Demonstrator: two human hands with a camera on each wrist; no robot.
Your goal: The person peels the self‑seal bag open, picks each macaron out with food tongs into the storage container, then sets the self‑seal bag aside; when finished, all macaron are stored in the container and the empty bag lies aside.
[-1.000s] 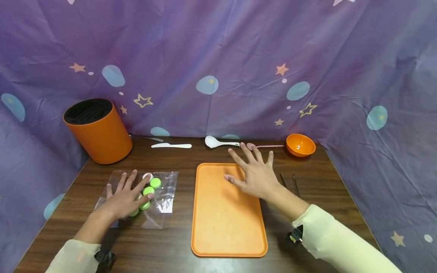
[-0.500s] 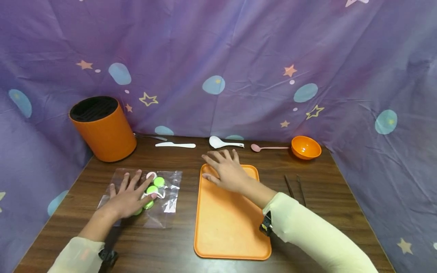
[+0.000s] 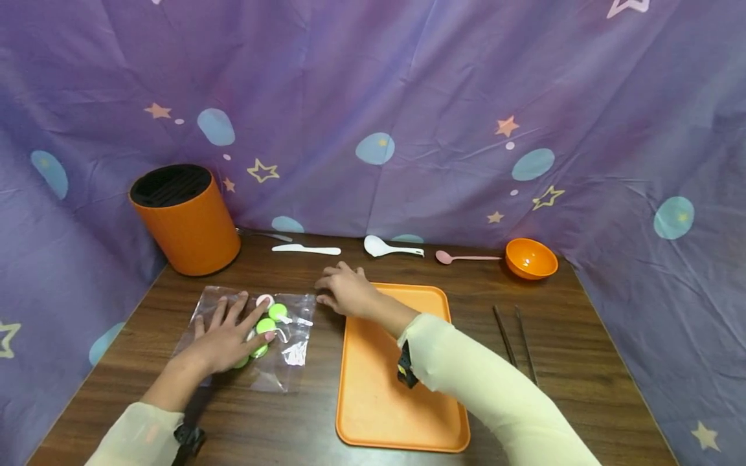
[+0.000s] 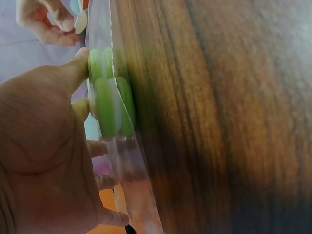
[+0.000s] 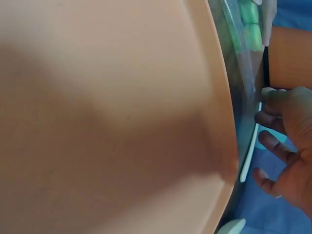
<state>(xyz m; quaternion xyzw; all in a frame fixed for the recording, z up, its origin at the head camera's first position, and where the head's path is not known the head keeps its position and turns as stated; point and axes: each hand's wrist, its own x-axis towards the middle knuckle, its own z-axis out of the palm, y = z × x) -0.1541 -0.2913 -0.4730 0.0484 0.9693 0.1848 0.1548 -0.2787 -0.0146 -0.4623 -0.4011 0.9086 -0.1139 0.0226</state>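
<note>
My left hand (image 3: 224, 340) rests with spread fingers on a clear plastic bag (image 3: 274, 378) at the table's left. Inside the bag lie several green macarons (image 3: 266, 327) with pale filling, and a white round piece (image 3: 265, 301); fingers cover part of them. In the left wrist view the green macarons (image 4: 108, 105) lie under the film, beside my thumb. My right hand (image 3: 348, 291) hovers just beyond the top left corner of the orange tray (image 3: 402, 414), close to the bag's upper right corner. Its fingers are loosely bent with nothing between them, as the right wrist view shows.
Along the back lie a white knife (image 3: 305, 249), a white ladle (image 3: 390, 247) and a pink spoon (image 3: 466, 257). An orange bowl (image 3: 531, 259) stands back right, an orange knife block (image 3: 189, 226) back left. Two thin dark sticks (image 3: 504, 336) lie right of the tray.
My right hand has swept left across the tray toward the bag, its fingers going from spread to bent. The left hand stays on the bag. The view has shifted slightly.
</note>
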